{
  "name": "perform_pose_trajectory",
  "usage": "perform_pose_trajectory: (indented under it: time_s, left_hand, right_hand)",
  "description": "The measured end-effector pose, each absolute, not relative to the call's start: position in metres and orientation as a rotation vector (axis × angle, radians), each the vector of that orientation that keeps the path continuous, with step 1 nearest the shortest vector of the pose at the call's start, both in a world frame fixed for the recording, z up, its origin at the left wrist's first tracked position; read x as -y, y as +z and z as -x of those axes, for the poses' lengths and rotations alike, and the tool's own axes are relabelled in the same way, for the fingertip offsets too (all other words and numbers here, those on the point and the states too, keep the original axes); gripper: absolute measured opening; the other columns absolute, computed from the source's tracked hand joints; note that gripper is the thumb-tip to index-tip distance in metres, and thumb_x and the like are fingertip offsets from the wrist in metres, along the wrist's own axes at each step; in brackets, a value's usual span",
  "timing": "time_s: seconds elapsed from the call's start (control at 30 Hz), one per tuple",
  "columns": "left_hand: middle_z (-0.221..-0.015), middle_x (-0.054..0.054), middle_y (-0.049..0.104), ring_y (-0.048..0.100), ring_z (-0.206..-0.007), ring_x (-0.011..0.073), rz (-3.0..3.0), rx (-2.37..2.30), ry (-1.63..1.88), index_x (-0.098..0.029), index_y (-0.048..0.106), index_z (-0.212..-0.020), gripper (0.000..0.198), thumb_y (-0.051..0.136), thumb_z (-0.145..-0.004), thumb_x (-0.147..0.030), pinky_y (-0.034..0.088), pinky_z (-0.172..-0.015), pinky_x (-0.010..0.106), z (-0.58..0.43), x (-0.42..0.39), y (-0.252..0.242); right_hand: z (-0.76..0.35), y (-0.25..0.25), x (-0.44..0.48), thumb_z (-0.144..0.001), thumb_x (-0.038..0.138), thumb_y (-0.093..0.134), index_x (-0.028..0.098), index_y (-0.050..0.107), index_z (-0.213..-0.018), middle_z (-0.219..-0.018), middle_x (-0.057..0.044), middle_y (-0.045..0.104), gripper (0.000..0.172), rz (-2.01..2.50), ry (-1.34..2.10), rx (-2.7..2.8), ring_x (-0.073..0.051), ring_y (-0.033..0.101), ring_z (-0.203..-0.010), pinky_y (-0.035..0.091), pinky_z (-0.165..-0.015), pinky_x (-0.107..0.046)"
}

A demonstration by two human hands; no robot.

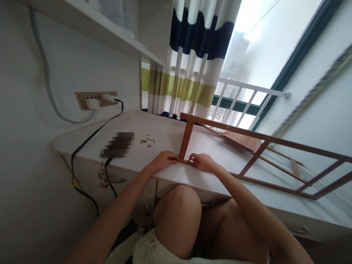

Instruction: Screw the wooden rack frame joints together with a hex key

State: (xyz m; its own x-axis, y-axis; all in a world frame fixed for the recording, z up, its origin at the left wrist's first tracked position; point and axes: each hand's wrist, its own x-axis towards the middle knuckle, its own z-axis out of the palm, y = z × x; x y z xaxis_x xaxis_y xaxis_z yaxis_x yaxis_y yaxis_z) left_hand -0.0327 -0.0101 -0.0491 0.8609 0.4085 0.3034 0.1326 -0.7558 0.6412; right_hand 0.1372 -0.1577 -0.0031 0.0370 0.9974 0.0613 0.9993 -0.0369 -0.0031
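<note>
A brown wooden frame (189, 135) with several crossbars stands on its long edge on the white desk and stretches away to the right. My left hand (165, 160) is closed at the near left end of its lower rail, beside the corner joint. Just right of that joint, my right hand (202, 162) has its fingers curled onto the same rail. Whether a small piece is pinched in either set of fingertips is too small to tell. Several small screws or dowels (148, 141) lie loose on the desk, left of the frame.
More wooden parts (242, 141) lie behind the frame near the window railing. A blurred dark object (117, 145) rests on the desk's left side, with a black cable (90, 135) running past it from the wall socket (96, 99). A shelf (110, 29) overhangs the left.
</note>
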Motion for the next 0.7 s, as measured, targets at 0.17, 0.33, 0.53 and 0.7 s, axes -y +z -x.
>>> perform_pose_trajectory:
  time_s: [0.17, 0.33, 0.53, 0.7]
  left_hand:
    - [-0.088, 0.004, 0.065, 0.058, -0.08, 0.0148, -2.38, -0.393, 0.597, -0.017, 0.062, -0.098, 0.032, 0.06, -0.068, -0.028, 0.044, -0.073, 0.026, 0.033, 0.01, -0.048]
    - [-0.089, 0.005, 0.065, 0.058, -0.08, 0.0144, -2.367, -0.381, 0.583, -0.016, 0.06, -0.1, 0.033, 0.061, -0.068, -0.025, 0.044, -0.072, 0.026, 0.032, 0.009, -0.049]
    - [-0.089, 0.005, 0.063, 0.057, -0.079, 0.0138, -2.38, -0.357, 0.571, -0.013, 0.059, -0.098, 0.031, 0.06, -0.072, -0.028, 0.045, -0.075, 0.031, 0.033, 0.007, -0.051]
    - [-0.088, 0.005, 0.063, 0.057, -0.076, 0.0131, -2.388, -0.352, 0.56, -0.012, 0.058, -0.099, 0.033, 0.06, -0.072, -0.031, 0.045, -0.074, 0.032, 0.032, 0.003, -0.054]
  right_hand:
    - [-0.127, 0.003, 0.173, -0.089, 0.032, 0.036, 0.016, 0.04, -0.121, -0.095, -0.006, 0.055, 0.035, 2.147, -0.179, 2.18, -0.015, 0.054, -0.083, 0.044, -0.073, -0.033]
    - [-0.105, 0.0, 0.18, -0.088, 0.021, 0.036, 0.017, 0.051, -0.112, -0.097, -0.008, 0.056, 0.028, 2.023, -0.294, 2.295, -0.017, 0.05, -0.091, 0.038, -0.079, -0.032]
    - [-0.1, -0.004, 0.176, -0.083, 0.025, 0.049, 0.024, 0.065, -0.086, -0.117, -0.005, 0.046, 0.016, 1.904, -0.478, 2.286, -0.023, 0.03, -0.113, 0.026, -0.09, -0.035]
    - [-0.103, -0.003, 0.178, -0.083, 0.033, 0.049, 0.03, 0.066, -0.085, -0.093, -0.006, 0.052, 0.018, 1.929, -0.517, 2.176, -0.019, 0.042, -0.091, 0.03, -0.077, -0.031]
